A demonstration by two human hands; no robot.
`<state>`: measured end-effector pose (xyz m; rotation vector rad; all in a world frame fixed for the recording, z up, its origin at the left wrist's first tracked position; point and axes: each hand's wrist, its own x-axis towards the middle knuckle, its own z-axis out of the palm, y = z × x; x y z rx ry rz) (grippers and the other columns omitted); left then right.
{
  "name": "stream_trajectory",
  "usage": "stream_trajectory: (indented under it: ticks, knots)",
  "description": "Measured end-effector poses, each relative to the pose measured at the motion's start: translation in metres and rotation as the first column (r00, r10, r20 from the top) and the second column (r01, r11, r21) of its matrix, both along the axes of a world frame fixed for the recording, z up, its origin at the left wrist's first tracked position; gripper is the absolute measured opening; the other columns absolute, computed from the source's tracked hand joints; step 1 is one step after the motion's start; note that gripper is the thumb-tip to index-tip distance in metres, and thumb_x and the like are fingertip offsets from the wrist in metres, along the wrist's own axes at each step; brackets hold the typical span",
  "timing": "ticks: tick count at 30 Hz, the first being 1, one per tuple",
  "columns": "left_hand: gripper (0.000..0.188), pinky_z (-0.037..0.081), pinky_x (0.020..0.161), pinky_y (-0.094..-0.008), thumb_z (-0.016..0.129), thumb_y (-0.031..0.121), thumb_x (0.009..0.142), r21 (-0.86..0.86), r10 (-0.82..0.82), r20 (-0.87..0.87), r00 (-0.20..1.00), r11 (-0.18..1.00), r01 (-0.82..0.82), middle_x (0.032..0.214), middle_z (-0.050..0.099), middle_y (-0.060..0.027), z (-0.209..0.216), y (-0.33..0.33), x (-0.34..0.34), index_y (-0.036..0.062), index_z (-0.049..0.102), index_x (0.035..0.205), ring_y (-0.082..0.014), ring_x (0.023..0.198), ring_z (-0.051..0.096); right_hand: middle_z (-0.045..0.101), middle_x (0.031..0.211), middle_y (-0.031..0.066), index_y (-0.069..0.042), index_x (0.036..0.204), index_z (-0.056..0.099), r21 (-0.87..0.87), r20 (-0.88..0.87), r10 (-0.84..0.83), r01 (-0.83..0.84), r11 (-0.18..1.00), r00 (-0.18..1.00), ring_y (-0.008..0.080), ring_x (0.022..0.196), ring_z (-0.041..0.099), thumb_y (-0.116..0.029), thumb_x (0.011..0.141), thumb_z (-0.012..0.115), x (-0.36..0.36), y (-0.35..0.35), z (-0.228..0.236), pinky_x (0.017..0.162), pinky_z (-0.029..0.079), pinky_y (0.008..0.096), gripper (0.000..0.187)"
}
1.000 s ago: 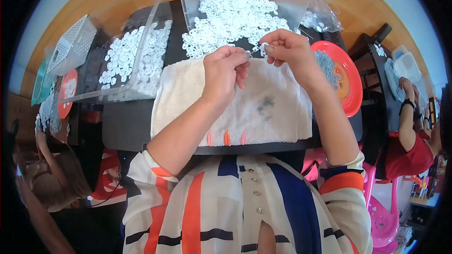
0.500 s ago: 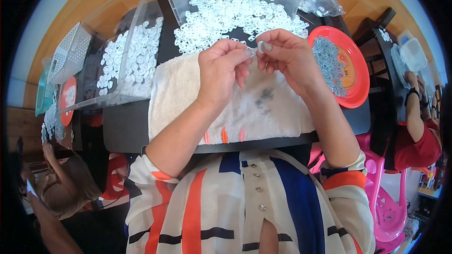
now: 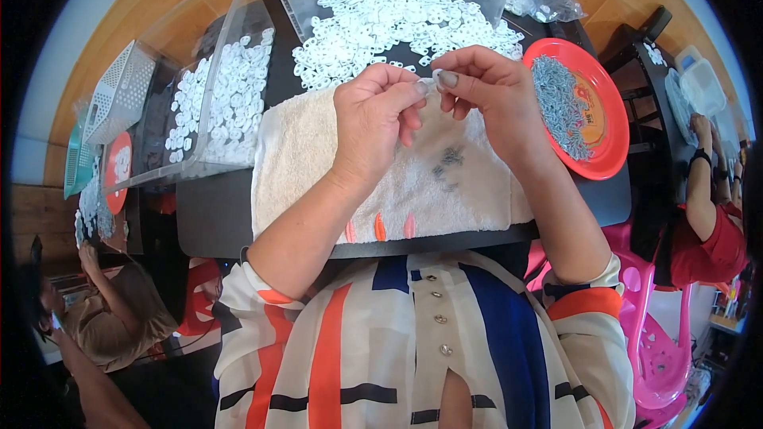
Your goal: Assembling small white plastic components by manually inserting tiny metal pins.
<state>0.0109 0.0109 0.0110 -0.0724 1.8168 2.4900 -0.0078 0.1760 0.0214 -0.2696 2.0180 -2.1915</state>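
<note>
Above a cream towel (image 3: 298,151), my left hand (image 3: 369,115) and my right hand (image 3: 497,103) meet, thumbs and forefingers pinched. A small white plastic piece (image 3: 431,83) sits between their fingertips; the fingers partly cover it, so I cannot tell whether it is one part or two touching. On the towel below lie several small grey metal pieces (image 3: 449,160). Just beyond my hands spreads a heap of small white plastic pieces (image 3: 389,0), part of it inside a clear bin. To the right, a red plate (image 3: 612,143) bears a pile of small grey metal pieces (image 3: 559,103).
A clear plastic bin (image 3: 171,165) with white pieces stands at the left. Beyond it are a white perforated basket (image 3: 123,91) and a green basket (image 3: 77,159). A clear bag (image 3: 552,0) lies back right. People work at both sides; a pink chair (image 3: 664,349) stands at right.
My right fingers have shifted slightly around the white piece, and my left hand has barely moved. The whole view has shifted a little.
</note>
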Motion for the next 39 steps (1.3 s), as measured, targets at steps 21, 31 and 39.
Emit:
stream_trajectory:
  ticks: [21,31,39]
  knots:
    - [0.007,0.041,0.039,-0.0234,0.062,0.004,0.081,-0.082,-0.010,-0.038,0.999,0.997,0.007,0.069,0.061,-0.0078,-0.0022,-0.0002,0.0010,-0.0026,0.062,0.083,-0.0117,0.050,0.055,0.063,0.079,0.0000,-0.002,0.102,0.068,0.083,-0.193,-0.041,0.058,0.995,0.980,0.0059,0.070,0.056,-0.007,0.088,0.063,0.0070,-0.0051,-0.0088,0.061,0.044,0.0200,0.015]
    - [0.008,0.040,0.041,-0.0242,0.061,0.004,0.081,-0.023,-0.012,0.024,1.000,1.000,0.012,0.070,0.061,-0.0094,-0.0002,0.0026,0.0035,-0.0031,0.062,0.084,-0.0131,0.051,0.055,0.064,0.081,0.0014,-0.001,0.102,0.068,0.040,-0.130,-0.055,0.061,0.997,0.990,0.0068,0.071,0.057,-0.006,0.088,0.063,0.0085,-0.0064,-0.0070,0.061,0.044,0.0202,0.015]
    - [0.009,0.040,0.041,-0.0239,0.061,0.006,0.083,-0.001,-0.025,0.007,1.000,1.000,0.025,0.071,0.061,-0.0090,0.0006,0.0022,0.0030,-0.0031,0.061,0.085,-0.0127,0.051,0.055,0.065,0.082,0.0031,0.000,0.103,0.068,0.047,-0.086,-0.011,0.015,0.999,0.996,0.0084,0.071,0.058,-0.006,0.089,0.061,0.0052,-0.0048,-0.0068,0.061,0.045,0.0213,0.017]
